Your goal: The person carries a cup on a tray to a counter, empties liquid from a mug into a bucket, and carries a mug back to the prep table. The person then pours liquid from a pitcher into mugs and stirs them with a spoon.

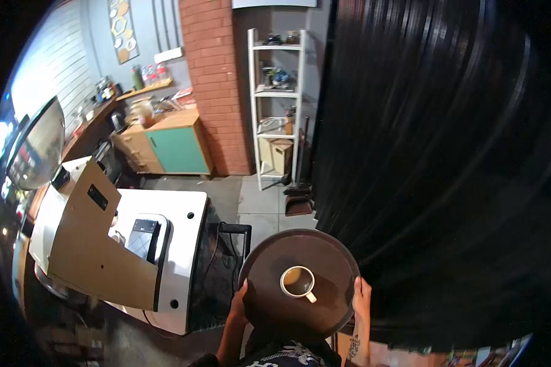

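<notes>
A round dark brown serving tray (263, 269) is held level in front of my body. On its left rim, my left hand (240, 304) is closed, the thumb lying along the edge and the other fingers hidden beneath. My right hand (362, 296) grips the opposite rim the same way. Near the tray's middle stands a white cup (297, 282) upright, its handle pointing down and right. Brown liquid, partly in shadow, shows inside the cup. Neither hand touches it.
To the left, a coffee grinder (98, 238) stands on a white-topped table (187, 208) with a black scale-like device (144, 237). A black curtain (434, 183) hangs at right. Ahead are a white shelf rack (277, 93), a dustpan (299, 205) and a green-door cabinet (179, 150).
</notes>
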Motion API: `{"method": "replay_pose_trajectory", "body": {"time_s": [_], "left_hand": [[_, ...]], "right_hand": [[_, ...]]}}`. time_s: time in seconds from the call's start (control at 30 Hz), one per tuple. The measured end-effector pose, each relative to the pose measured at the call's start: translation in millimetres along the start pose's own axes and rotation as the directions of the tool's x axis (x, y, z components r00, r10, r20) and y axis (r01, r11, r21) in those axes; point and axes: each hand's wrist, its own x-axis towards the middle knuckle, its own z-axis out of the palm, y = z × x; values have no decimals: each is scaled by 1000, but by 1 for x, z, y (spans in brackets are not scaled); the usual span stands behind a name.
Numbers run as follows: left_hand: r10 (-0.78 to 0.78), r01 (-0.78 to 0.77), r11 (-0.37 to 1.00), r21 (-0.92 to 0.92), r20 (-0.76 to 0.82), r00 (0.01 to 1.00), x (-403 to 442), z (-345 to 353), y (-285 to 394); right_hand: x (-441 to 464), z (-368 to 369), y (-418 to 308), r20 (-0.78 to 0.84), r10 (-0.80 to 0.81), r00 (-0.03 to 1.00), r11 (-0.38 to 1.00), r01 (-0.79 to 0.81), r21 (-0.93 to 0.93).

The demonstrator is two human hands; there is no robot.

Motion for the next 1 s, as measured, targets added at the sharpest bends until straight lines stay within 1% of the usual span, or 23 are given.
{"method": "replay_pose_trajectory", "body": {"time_s": [0.03,0.1,0.13,0.23,0.27,0.3,0.33,0.37,0.4,0.43,0.47,0.5,0.57,0.6,0.63,0.7,0.73,0.77,0.83,0.87,0.9,0.97,1.0], "left_hand": [[19,-19,1000,-16,-19,1000,5,11,4],[126,-123,991,58,-42,991,15,41,14],[155,-125,981,149,-209,966,19,63,20],[216,-180,966,186,-197,956,80,39,27],[253,-238,965,107,-168,953,100,46,30],[254,-238,964,119,-149,956,117,61,43],[337,-314,936,160,-146,930,131,72,55],[414,-384,902,196,-142,899,148,80,65],[324,-324,946,7,-26,946,171,74,74],[332,-333,943,5,-60,941,193,76,81],[332,-332,943,-11,4,943,213,75,90],[338,-337,941,-27,66,939,231,88,106],[427,-431,888,162,59,902,264,110,130],[362,-343,910,234,-41,931,275,127,144],[365,-344,908,238,-47,930,292,137,158],[298,-259,906,335,-69,952,313,144,181],[237,-188,939,287,-149,960,324,147,193],[248,-174,906,384,-150,957,329,150,206],[350,-203,882,424,-304,886,350,144,215],[310,-164,913,374,-373,875,359,142,223],[356,-225,910,347,-379,854,349,170,241],[355,-257,929,267,-445,822,361,159,255],[341,-227,932,282,-466,816,370,144,260]], "right_hand": [[19,3,0,31,-5,1000,1000,5,2],[59,5,3,83,-7,996,998,12,-55],[78,9,6,90,-17,996,999,22,-47],[118,27,19,96,-14,995,1000,16,-25],[130,38,35,-5,-62,998,995,61,-74],[149,39,23,30,-39,999,996,42,-77],[168,41,7,66,-17,998,996,22,-82],[188,51,17,46,-20,999,996,23,-82],[203,62,35,-23,-7,1000,997,6,-74],[219,67,22,6,12,1000,998,-11,-67],[234,72,6,34,31,999,998,-29,-61],[260,80,-1,24,18,1000,998,-17,-63],[297,99,-2,-8,4,1000,1000,-4,-2],[318,106,-1,13,89,996,995,-89,-38],[338,112,-3,33,174,984,982,-171,-78],[365,144,-7,-188,163,969,978,-183,-95],[382,151,-11,-127,209,970,966,-225,-129],[402,157,-13,-61,246,967,954,-253,-163],[434,184,-11,-38,229,973,959,-232,-161],[453,195,-12,62,119,991,983,-109,-145],[473,206,-14,161,7,987,994,10,-107],[497,239,-32,229,-25,973,994,49,-100],[508,257,-36,287,-30,958,993,62,-104]]}}
